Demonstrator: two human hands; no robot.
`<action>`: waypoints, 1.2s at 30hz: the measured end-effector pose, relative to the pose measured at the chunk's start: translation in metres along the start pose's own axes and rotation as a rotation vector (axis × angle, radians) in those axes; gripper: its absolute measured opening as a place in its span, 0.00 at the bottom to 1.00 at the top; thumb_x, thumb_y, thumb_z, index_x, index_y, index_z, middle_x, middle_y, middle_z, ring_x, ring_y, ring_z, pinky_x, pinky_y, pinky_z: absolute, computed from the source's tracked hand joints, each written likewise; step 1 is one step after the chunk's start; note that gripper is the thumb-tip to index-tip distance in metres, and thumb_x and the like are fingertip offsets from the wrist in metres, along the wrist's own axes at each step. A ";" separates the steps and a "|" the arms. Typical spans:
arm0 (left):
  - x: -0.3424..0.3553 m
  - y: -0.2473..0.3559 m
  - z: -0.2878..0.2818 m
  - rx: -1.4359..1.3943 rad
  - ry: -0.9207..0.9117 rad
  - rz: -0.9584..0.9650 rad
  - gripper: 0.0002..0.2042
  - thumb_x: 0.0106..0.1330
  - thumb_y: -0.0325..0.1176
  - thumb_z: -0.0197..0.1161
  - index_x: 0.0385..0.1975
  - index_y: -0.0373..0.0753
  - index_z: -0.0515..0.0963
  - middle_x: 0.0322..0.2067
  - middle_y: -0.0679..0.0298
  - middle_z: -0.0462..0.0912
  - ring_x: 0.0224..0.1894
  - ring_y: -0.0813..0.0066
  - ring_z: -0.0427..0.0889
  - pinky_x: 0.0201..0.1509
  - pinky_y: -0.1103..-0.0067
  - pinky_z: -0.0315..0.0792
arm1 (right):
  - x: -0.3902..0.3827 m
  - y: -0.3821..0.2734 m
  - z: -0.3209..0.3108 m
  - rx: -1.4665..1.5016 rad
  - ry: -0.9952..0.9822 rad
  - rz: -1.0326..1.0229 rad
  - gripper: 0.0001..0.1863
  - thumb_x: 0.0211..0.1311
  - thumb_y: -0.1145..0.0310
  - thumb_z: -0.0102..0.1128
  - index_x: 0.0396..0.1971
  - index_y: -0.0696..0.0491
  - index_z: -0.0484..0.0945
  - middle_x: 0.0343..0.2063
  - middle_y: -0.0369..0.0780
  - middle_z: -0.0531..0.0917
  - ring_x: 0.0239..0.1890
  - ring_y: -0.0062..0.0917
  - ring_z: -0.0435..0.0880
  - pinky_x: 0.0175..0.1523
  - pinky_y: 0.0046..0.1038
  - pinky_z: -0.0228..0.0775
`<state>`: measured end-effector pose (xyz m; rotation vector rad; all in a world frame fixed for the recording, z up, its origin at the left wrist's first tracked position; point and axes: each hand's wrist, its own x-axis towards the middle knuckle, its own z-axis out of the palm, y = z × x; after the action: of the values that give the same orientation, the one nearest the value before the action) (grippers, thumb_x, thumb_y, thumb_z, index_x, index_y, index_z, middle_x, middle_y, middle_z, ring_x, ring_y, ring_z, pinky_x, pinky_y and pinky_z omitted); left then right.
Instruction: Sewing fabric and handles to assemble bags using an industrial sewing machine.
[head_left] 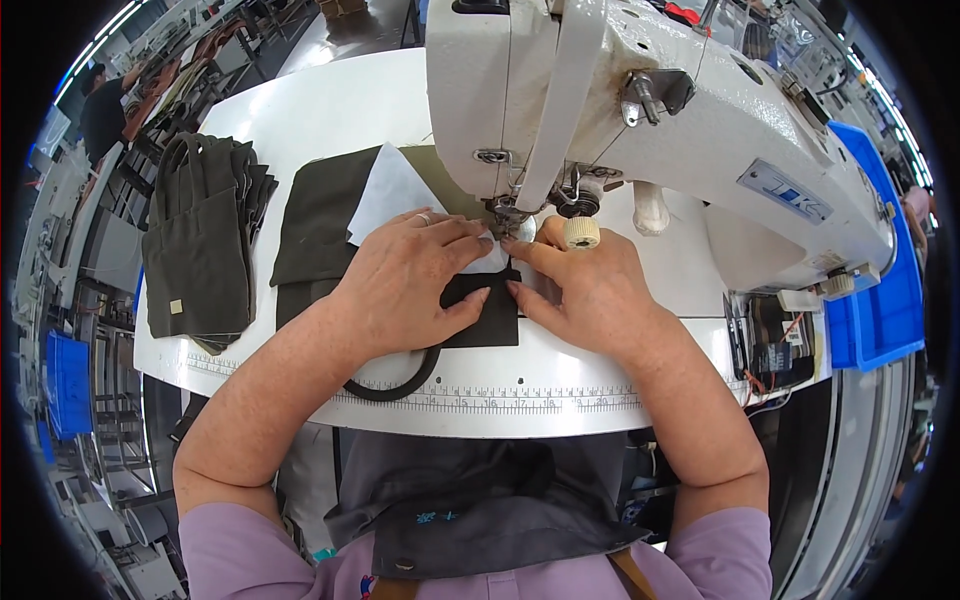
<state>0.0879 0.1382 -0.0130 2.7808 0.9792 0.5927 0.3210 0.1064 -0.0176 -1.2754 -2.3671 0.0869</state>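
Note:
Dark olive fabric pieces (320,222) lie under a white triangular piece (388,187) and run to the presser foot (507,215) of a white sewing machine (640,100). My left hand (412,275) rests on the white piece, fingers stretched toward the foot and thumb apart on the dark cloth. Close to the needle on the other side, my right hand (588,285) presses the cloth's edge with index finger and thumb spread. Its other fingers are partly hidden behind the machine's cream knob (581,233). A black looped strap (405,385) hangs below my left wrist.
A stack of dark olive sewn pieces with handles (200,240) lies left on the white table (330,95). A ruler strip (500,399) follows the front edge. Small tools and threads (770,345) and a blue bin (870,310) stand right. A person (103,108) is far left.

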 end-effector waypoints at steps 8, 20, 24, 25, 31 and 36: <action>-0.003 -0.007 -0.001 -0.028 0.006 0.004 0.20 0.58 0.37 0.66 0.50 0.38 0.83 0.54 0.58 0.83 0.55 0.59 0.82 0.67 0.65 0.71 | 0.001 -0.004 -0.001 0.014 0.004 0.017 0.19 0.54 0.61 0.69 0.45 0.52 0.85 0.31 0.42 0.82 0.33 0.39 0.85 0.37 0.40 0.76; 0.010 -0.023 -0.002 0.040 -0.071 0.039 0.19 0.57 0.34 0.61 0.49 0.40 0.84 0.55 0.60 0.83 0.58 0.64 0.80 0.66 0.64 0.72 | 0.004 -0.003 0.007 -0.051 0.050 0.019 0.20 0.57 0.58 0.69 0.47 0.53 0.85 0.27 0.42 0.83 0.32 0.38 0.84 0.36 0.40 0.76; 0.011 -0.021 0.004 0.021 -0.011 -0.010 0.17 0.54 0.31 0.61 0.45 0.40 0.83 0.54 0.59 0.81 0.59 0.61 0.79 0.71 0.59 0.64 | 0.003 0.000 0.008 -0.063 0.028 0.029 0.20 0.57 0.57 0.70 0.48 0.48 0.84 0.35 0.37 0.79 0.32 0.35 0.84 0.35 0.36 0.75; 0.013 -0.019 0.004 0.022 -0.015 -0.008 0.17 0.54 0.31 0.61 0.45 0.40 0.83 0.54 0.59 0.81 0.59 0.61 0.79 0.71 0.59 0.64 | 0.003 0.001 0.008 -0.050 0.037 0.021 0.20 0.57 0.56 0.70 0.48 0.48 0.84 0.36 0.37 0.79 0.32 0.35 0.84 0.35 0.36 0.76; 0.015 -0.016 0.001 -0.006 0.018 -0.074 0.20 0.50 0.32 0.63 0.46 0.39 0.81 0.50 0.57 0.80 0.58 0.59 0.77 0.75 0.64 0.53 | 0.007 -0.004 0.007 0.036 0.070 0.015 0.17 0.55 0.59 0.71 0.42 0.51 0.83 0.29 0.42 0.83 0.33 0.40 0.84 0.38 0.41 0.76; 0.017 -0.017 0.000 0.070 -0.007 -0.140 0.22 0.49 0.35 0.64 0.47 0.38 0.82 0.51 0.57 0.80 0.60 0.60 0.75 0.77 0.60 0.47 | 0.006 0.003 0.012 0.131 0.023 0.077 0.16 0.56 0.61 0.72 0.42 0.49 0.83 0.30 0.37 0.80 0.29 0.31 0.84 0.36 0.34 0.75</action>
<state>0.0898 0.1622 -0.0119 2.7413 1.2033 0.5383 0.3151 0.1148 -0.0269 -1.2971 -2.2532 0.2453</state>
